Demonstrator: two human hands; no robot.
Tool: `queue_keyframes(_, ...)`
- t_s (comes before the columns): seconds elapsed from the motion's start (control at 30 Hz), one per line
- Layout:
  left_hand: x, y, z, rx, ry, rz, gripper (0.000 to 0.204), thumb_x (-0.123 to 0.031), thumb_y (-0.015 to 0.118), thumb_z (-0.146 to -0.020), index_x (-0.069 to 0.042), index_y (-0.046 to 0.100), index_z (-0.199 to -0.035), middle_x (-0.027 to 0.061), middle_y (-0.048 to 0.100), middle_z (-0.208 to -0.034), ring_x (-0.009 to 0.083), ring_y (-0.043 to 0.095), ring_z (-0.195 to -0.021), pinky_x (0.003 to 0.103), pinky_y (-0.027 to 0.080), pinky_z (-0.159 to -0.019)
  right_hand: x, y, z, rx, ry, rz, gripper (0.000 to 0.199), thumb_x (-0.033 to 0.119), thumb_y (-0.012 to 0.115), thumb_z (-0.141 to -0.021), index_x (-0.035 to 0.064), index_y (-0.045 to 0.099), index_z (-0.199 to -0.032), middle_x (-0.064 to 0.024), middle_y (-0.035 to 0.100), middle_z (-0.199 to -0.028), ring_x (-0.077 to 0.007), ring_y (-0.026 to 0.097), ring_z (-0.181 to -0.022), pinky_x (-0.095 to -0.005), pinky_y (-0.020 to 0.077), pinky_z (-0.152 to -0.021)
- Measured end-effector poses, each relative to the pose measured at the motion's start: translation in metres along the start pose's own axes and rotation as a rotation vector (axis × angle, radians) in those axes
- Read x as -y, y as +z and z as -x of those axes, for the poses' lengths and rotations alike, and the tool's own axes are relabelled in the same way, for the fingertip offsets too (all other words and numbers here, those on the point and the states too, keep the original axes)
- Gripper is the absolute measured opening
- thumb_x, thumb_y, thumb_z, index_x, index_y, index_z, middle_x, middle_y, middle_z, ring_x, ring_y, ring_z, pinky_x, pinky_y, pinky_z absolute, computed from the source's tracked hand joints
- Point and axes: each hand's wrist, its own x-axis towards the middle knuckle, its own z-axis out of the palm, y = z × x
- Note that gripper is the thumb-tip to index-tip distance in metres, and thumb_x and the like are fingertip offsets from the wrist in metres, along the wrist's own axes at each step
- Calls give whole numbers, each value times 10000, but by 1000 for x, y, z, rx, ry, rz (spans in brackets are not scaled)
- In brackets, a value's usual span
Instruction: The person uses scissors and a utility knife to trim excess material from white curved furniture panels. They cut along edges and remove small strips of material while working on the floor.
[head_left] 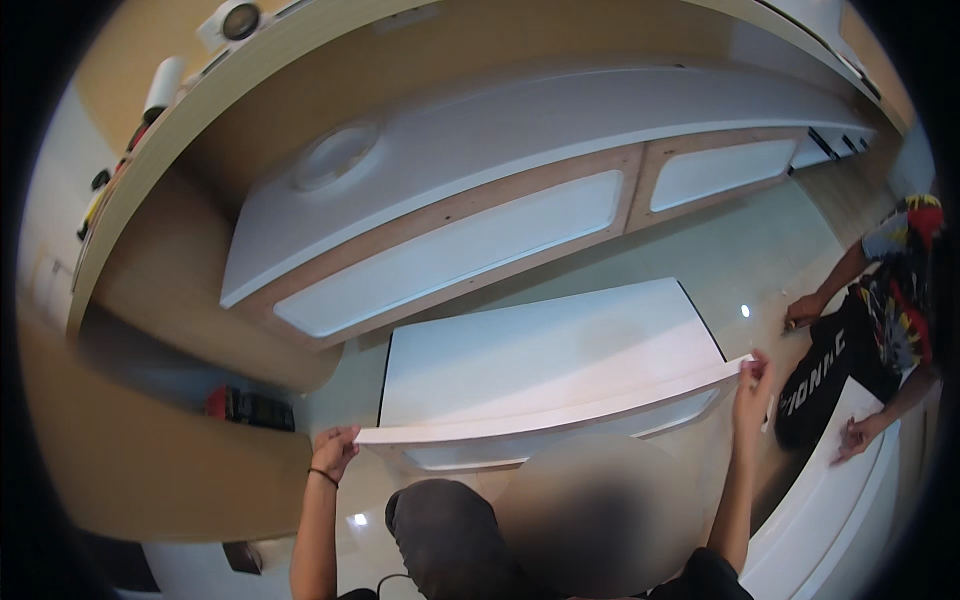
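Workshop-type room seen from above, pale glossy floor point(740, 260) with a small bright light spot on it; a long white cabinet unit with raw wood edging point(520, 190) lies across the upper middle, two rounded white inset panels on its front, a round recess near its left end; curved wooden shelving point(150, 180) wraps the left side, a white roll point(163, 82) and small dark and red items sitting on top, a red-and-black object point(250, 407) low in the left shelf; in the centre the white panel point(550, 360) is a large flat board, held up edge-on toward the camera, its near edge running from left hand to right hand, the far part sloping down toward the floor, a recessed cut-out showing just under the near edge; left hand point(335, 452) closed over the panel's left corner, fingers curled on top, dark band on the wrist; right hand point(752, 385) clamped on the right corner, fingers wrapped over the edge, forearm rising from below; both grips narrow and holding the panel; blurred dark-clothed knee or lap fills the lower middle; at right another person point(880, 320) in a patterned shirt and dark trousers sits on the floor, one hand on the floor, the other on a white curved piece point(850, 500) at lower right.
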Motion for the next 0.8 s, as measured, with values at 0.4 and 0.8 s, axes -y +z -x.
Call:
queue_keyframes(0.4, -13, -11, -6, -26, -297, 55, 126, -165, 687, -977, -59, 619, -978, 12, 627, -839, 102, 572, -690, 228, 488, -625, 216, -56, 153, 584, -371, 203, 258, 116, 735, -743, 99, 666, -992, -39, 657, -946, -238, 627, -924, -396, 477, -868)
queue_keyframes(0.8, -28, 39, 49, -412, -399, -472, 242, -245, 734, -928, -73, 564, -928, 89, 625, -741, 188, 592, -576, 265, 450, -478, 241, -119, 186, 726, 89, 416, 252, 227, 672, -813, 72, 609, -1002, -107, 610, -997, -312, 592, -1007, -457, 461, -870)
